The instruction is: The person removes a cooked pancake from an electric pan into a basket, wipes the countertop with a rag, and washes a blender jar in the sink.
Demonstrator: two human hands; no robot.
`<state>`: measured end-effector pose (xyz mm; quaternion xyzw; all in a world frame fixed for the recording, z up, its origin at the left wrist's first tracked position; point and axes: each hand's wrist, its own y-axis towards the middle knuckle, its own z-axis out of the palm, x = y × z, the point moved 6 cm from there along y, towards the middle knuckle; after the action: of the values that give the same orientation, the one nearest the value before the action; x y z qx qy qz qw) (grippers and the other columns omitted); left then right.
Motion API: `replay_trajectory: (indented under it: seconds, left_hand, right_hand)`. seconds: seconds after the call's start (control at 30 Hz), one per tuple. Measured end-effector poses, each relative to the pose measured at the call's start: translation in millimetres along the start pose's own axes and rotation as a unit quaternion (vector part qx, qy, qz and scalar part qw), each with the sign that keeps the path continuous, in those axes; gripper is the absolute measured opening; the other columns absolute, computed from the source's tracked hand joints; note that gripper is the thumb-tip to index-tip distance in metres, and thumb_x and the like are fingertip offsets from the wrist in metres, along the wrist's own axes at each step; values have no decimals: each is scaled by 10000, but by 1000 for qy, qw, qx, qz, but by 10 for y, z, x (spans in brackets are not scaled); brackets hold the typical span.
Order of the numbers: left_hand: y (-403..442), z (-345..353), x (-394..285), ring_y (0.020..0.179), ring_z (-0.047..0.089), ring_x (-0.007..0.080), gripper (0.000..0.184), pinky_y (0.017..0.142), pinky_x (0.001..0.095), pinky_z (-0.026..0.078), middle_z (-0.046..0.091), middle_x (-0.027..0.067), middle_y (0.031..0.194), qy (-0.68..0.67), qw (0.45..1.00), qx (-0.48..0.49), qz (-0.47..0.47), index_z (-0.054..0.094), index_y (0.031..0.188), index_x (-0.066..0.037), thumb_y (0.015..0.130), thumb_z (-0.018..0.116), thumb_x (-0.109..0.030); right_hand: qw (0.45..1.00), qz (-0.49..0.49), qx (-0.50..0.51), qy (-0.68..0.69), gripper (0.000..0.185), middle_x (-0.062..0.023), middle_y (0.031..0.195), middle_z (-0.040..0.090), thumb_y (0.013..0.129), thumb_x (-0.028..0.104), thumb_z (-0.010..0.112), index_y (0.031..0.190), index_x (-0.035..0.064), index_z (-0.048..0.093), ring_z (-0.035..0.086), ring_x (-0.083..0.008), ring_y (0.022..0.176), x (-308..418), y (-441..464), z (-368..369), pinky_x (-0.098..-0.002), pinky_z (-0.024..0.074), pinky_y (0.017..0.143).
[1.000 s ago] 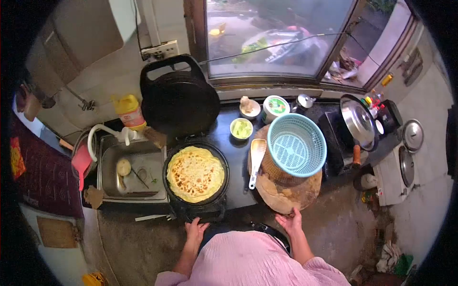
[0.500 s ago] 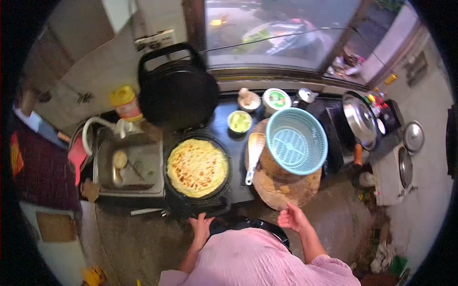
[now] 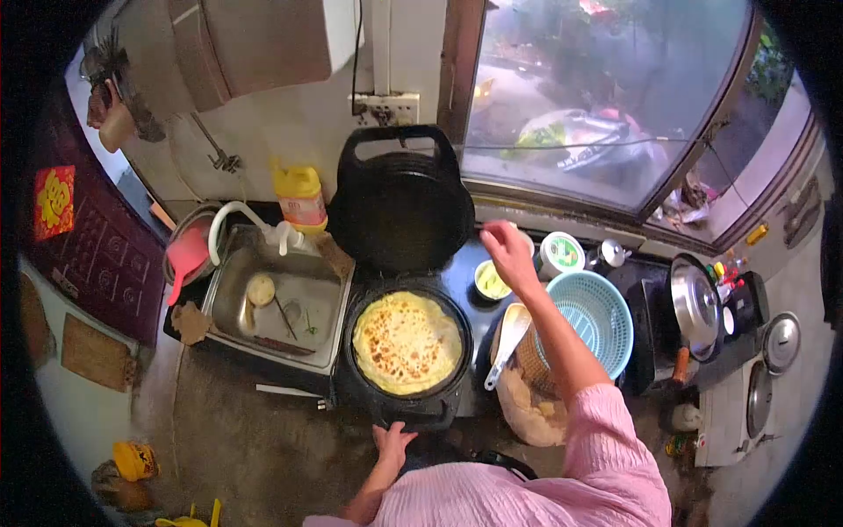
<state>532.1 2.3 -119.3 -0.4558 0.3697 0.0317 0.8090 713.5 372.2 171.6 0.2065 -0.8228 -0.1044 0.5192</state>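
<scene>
My left hand (image 3: 392,444) is at the front handle of a black electric griddle (image 3: 413,413), fingers spread; whether they touch it is hard to see. A browned round flatbread (image 3: 407,342) lies in the lower pan. Behind it the griddle's lid (image 3: 399,206) stands raised, with a loop handle on top. My right hand (image 3: 507,253) reaches over the counter to the right of the lid, fingers stretched and slightly blurred, apparently holding nothing. Below it is a small bowl of pale green pieces (image 3: 492,281). My forearm passes over a white spatula (image 3: 509,342) and a blue basket (image 3: 597,316).
A round wooden board (image 3: 531,417) is under the basket. To the left is a metal sink (image 3: 230,303) with a faucet (image 3: 285,237) and a yellow jug (image 3: 300,195). A white tub (image 3: 562,255) and a lidded pan (image 3: 694,303) stand at the right. A window (image 3: 606,97) is behind.
My right hand has moved from the board's front edge up to the back of the counter, near the lid. The view has shifted left. My left hand stays by the griddle's front handle.
</scene>
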Motion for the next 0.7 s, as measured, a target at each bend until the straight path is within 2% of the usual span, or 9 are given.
replay_trajectory:
  seconds: [0.03,0.07,0.13,0.23,0.33,0.37,0.5,0.63,0.7]
  left_hand:
    - [38,-33,44,810,586,345,676,642,458,562,391,205,1208,-6,1000,1,5,179,1316,-32,761,563,3]
    - [45,-39,53,815,585,347,673,637,457,563,391,206,1209,-6,1000,4,7,183,1314,-36,761,564,3]
    - [35,-20,38,824,584,349,667,628,454,563,390,209,1209,-9,1000,10,14,191,1311,-45,760,564,4]
    - [36,-22,45,829,585,338,778,613,448,565,393,205,1220,-14,999,-25,16,112,1378,-60,749,565,10]
    - [-6,-11,25,854,587,331,908,622,440,568,389,212,1245,-16,999,-40,2,-14,1430,-63,738,571,7]
    - [7,-23,60,864,586,329,918,624,438,569,386,213,1251,-15,999,-46,-6,-27,1432,-58,738,571,4]
    - [-15,3,39,853,591,322,929,623,435,569,378,221,1263,-3,998,-55,-5,-50,1436,-42,742,567,-8]
    - [21,-52,124,848,589,301,924,623,418,571,377,214,1266,3,998,21,60,-23,1442,-32,743,581,-23]
    - [15,9,46,854,585,291,911,623,407,572,369,207,1274,5,998,19,64,12,1444,-35,742,592,-31]
  right_hand:
    - [1000,17,11,14,382,-149,978,621,893,306,561,1121,1,531,611,-239,885,-45,250,112,-342,472,805]
    - [998,-47,-31,-38,470,-184,1092,583,881,362,568,1180,7,491,587,-289,985,-42,496,165,-374,450,872]
    - [991,-91,-40,-88,556,-203,1209,527,858,395,594,1231,4,461,552,-309,1066,196,857,253,-389,423,922]
    - [994,-102,-19,30,606,-188,1191,556,828,396,638,1266,21,453,567,-295,1048,369,1298,428,-372,434,909]
    - [997,-26,9,77,633,-174,1157,585,795,374,686,1284,42,462,581,-281,1018,463,1484,415,-350,447,887]
    - [995,-59,9,77,577,-157,1048,617,780,357,710,1224,42,520,595,-259,956,444,1536,420,-334,460,846]
    - [989,-147,12,-28,443,-155,907,580,804,344,687,1059,0,573,583,-271,837,469,1542,380,-353,462,762]
    - [968,-236,-5,-83,384,-162,917,576,835,325,648,1025,-1,577,570,-298,817,710,1307,250,-370,458,734]
    - [971,-215,8,-104,354,-157,898,566,849,305,635,1017,-1,576,562,-290,808,681,1280,206,-362,450,719]
